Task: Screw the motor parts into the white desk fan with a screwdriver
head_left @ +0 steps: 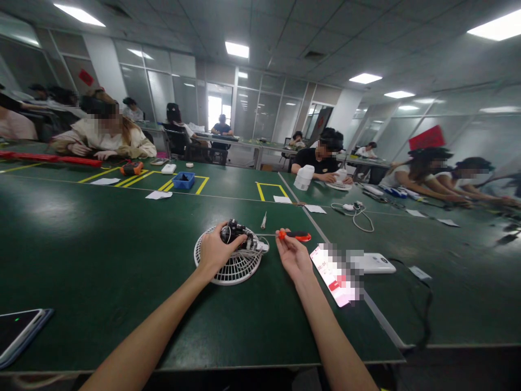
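A round white fan grille (pixel 228 274) lies on the green table in front of me. My left hand (pixel 217 247) is closed around a dark fan motor (pixel 231 231) that sits on the grille, the thumb over its near side. Thin grey wires loop from the motor to a white plastic part (pixel 260 246) at its right. In my right hand (pixel 292 255), fingertips grip a screwdriver with a red and black handle (pixel 299 236). Its thin shaft points left toward the motor; whether the tip touches is too small to tell. A small clear-handled screwdriver (pixel 264 220) lies just beyond the grille.
Right of my hand lie a lit phone (pixel 331 277) and a white device (pixel 374 263) with a black cable. Another phone (pixel 24 331) rests at the left edge. Farther back are a blue bin (pixel 184 181), paper slips and a white cable (pixel 362 217). Several people work around.
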